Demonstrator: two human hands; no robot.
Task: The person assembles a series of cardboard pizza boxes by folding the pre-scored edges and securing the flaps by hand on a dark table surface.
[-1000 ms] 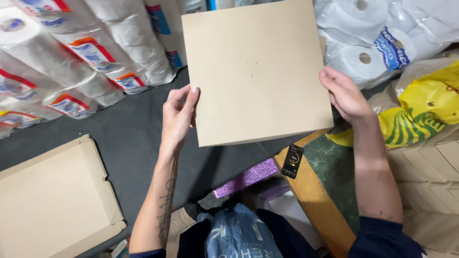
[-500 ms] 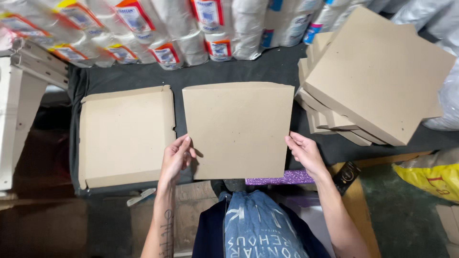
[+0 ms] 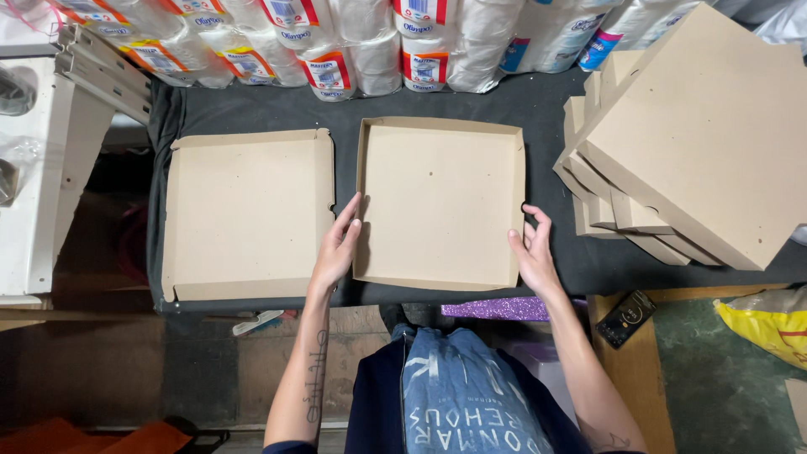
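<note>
An open, shallow cardboard box tray (image 3: 439, 202) lies flat on the dark table (image 3: 538, 109) in front of me, its raised rims showing. My left hand (image 3: 340, 244) presses against its left wall near the front corner. My right hand (image 3: 533, 248) holds its right wall near the front right corner. A second flat cardboard tray (image 3: 248, 214) lies to the left, touching or almost touching the first.
A leaning stack of folded cardboard boxes (image 3: 689, 143) fills the table's right side. Wrapped paper rolls (image 3: 353, 42) line the back edge. A white frame (image 3: 50, 168) stands at left. A purple glitter strip (image 3: 496, 308), a small black box (image 3: 626, 318) and a yellow bag (image 3: 769, 328) sit lower right.
The cardboard piece, held up in the air a second ago, has come down onto the table beside the left tray and now shows raised rims. Both hands shifted to its side walls.
</note>
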